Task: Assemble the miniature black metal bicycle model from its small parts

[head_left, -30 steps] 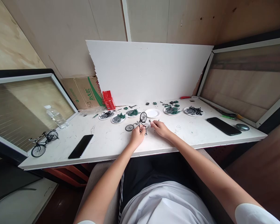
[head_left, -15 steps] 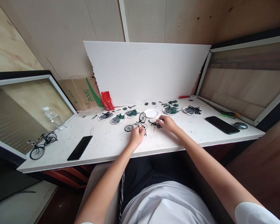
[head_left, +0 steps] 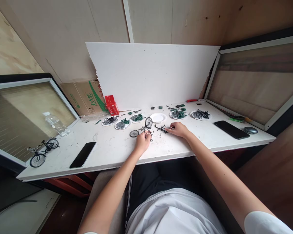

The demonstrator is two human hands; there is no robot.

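My left hand [head_left: 143,143] is closed around the frame of a small black model bicycle [head_left: 148,123]. Its two spoked wheels stick out past my fingers, one upright and one lower to the left. To the right of it, my right hand [head_left: 178,130] pinches a thin, light rod-like piece [head_left: 171,127], too small to name. Just under and beside those fingertips lie loose black parts [head_left: 160,127] on the white table. My fingers hide part of the bicycle's frame.
Paper plates of black and green parts [head_left: 123,123] line the table's back, with a bare white plate [head_left: 158,118] among them. Another model bicycle [head_left: 44,151], phones [head_left: 83,155] [head_left: 231,130], a mouse [head_left: 250,130], a bottle [head_left: 55,123] and a red box [head_left: 111,105] stand around.
My right hand has moved slightly right and down, lower over the loose black parts. My left hand still holds the model bicycle in nearly the same spot.
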